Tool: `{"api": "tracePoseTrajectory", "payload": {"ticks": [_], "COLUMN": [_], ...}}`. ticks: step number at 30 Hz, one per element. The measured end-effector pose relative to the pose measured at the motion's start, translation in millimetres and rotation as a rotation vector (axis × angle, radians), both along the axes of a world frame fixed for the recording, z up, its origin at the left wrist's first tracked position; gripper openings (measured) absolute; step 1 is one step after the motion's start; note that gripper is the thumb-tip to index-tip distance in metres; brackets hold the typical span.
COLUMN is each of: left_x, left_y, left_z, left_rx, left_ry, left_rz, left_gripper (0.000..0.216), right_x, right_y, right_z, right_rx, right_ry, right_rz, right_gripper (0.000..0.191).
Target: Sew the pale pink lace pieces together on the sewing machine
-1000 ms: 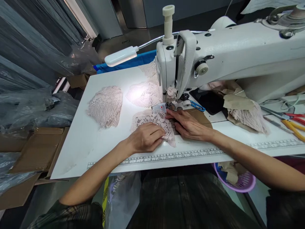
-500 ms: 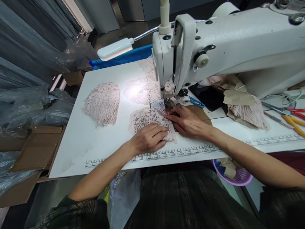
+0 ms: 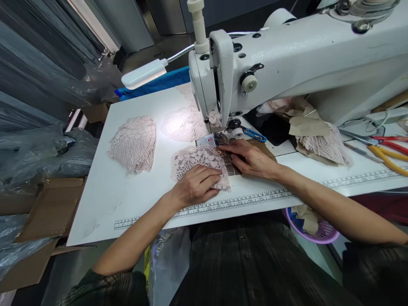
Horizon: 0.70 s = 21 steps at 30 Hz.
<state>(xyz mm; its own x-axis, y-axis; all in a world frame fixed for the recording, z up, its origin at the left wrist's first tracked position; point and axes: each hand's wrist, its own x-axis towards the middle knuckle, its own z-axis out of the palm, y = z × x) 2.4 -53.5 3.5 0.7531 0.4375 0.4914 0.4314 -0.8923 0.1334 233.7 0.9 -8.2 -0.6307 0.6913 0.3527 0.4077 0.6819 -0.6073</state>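
A pale pink lace piece [image 3: 204, 156] lies at the front of the sewing machine's presser foot [image 3: 219, 138], its top edge close to the metal plate. My left hand [image 3: 197, 183] is closed over the near right part of the lace, fingers together and bent. From the right, my right hand [image 3: 251, 158] reaches toward the foot. Its index finger is stretched out, the tip by the lace's upper right corner, with the thumb apart from it. Whether that fingertip touches the lace I cannot tell. Brown card [image 3: 234, 166] lies under the right hand.
A stack of lace pieces [image 3: 134, 144] sits on the left of the white table [image 3: 98, 187]. More lace [image 3: 185, 123] lies behind the plate under a lamp [image 3: 145, 74]. Blue snips [image 3: 254, 134], a black pad [image 3: 277, 129], wrapped lace [image 3: 321, 142] and yellow-handled scissors [image 3: 387, 159] are on the right.
The view has shifted a little. My right index finger has straightened toward the presser foot and parted from the thumb, uncovering more brown card. My left hand stays on the lace.
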Motion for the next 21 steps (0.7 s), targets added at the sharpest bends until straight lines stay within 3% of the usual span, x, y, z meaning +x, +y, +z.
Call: {"api": "tracePoseTrajectory", "payload": {"ticks": [9,15,21], "left_x": [-4,-1,-2], "left_y": [0,0,-2], "left_z": [-0.2,0.9,1.2], "left_rx": [0.05,0.062,0.063], "left_ry": [-0.077,-0.018,0.035], "left_rz": [0.012,-0.017,0.009], "left_gripper": [0.025,0.02,0.016], "right_x": [5,4,13], "right_y": [0,1,2], "right_z": [-3.4,-4.9,5.5], "right_rx": [0.058,0.075,0.0], "right_ry": [-0.058,-0.098,-0.059], "right_rz": [0.03,0.047,0.042], "right_gripper": [0.047,0.048,0.047]}}
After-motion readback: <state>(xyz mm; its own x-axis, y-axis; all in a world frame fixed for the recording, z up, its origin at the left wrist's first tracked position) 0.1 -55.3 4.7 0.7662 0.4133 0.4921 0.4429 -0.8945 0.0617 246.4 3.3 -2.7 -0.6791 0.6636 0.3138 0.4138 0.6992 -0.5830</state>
